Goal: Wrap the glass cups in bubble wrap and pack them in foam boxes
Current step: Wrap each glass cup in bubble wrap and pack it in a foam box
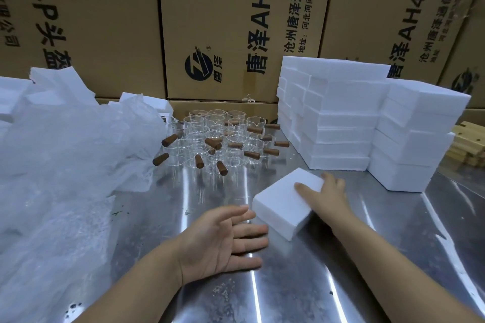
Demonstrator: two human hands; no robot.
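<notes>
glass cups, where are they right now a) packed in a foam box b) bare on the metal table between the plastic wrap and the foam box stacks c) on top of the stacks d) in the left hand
b: the glass cups stand unwrapped on the metal table, plastic wrap on their left, foam box stacks on their right.

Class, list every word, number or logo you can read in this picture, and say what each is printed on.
"唐泽AH4.0", cut off: middle brown cardboard carton.
"沧州唐泽通信科", cut off: same carton.
"地址:河北河间经济开", cut off: same carton.
"唐泽" by a round logo: same carton.
"0-P头盔": left brown cardboard carton.
"泽AH4.0-", "沧州唐泽通信科": right brown cardboard carton.
Smallest print on both outer cartons: too blurred.
White foam boxes: none.
</notes>
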